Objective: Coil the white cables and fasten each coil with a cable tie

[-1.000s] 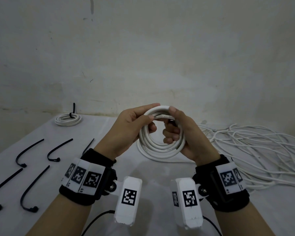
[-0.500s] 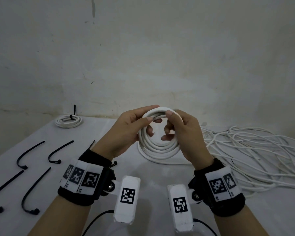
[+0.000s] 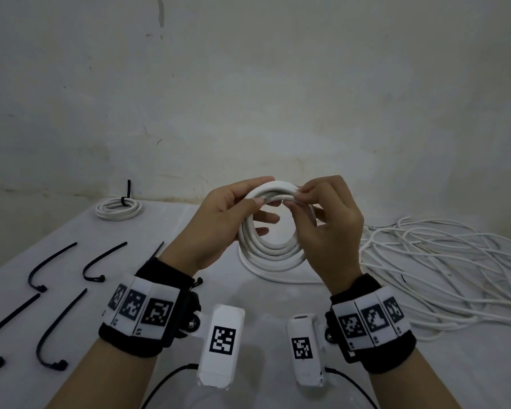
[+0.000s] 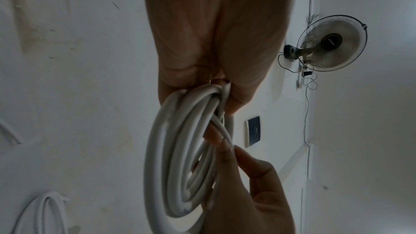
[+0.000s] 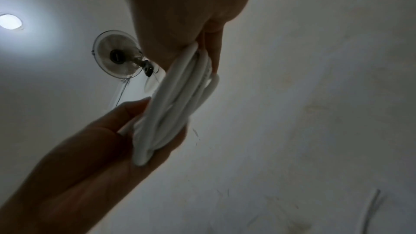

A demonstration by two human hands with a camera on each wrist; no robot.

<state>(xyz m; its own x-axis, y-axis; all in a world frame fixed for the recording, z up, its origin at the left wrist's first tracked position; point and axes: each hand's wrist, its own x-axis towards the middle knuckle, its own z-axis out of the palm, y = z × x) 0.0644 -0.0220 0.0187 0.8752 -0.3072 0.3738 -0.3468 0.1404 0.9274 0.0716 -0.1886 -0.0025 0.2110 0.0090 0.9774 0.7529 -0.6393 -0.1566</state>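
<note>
I hold a white cable coil upright above the table, between both hands. My left hand grips its upper left side, thumb over the front and fingers behind. My right hand pinches the top right of the coil between thumb and forefinger. The left wrist view shows the coil edge-on below my left hand, and the right wrist view shows the coil held by both hands. A loose strand runs from it to a tangled pile of white cable at the right. Several black cable ties lie on the left.
A finished white coil with a black tie stands at the table's back left, close to the wall. The table has a pale cloth. A wall fan hangs high up.
My right hand has shifted from the coil's right side up to its top and now pinches the strands there. The left hand keeps its grip; the coil has barely moved.
</note>
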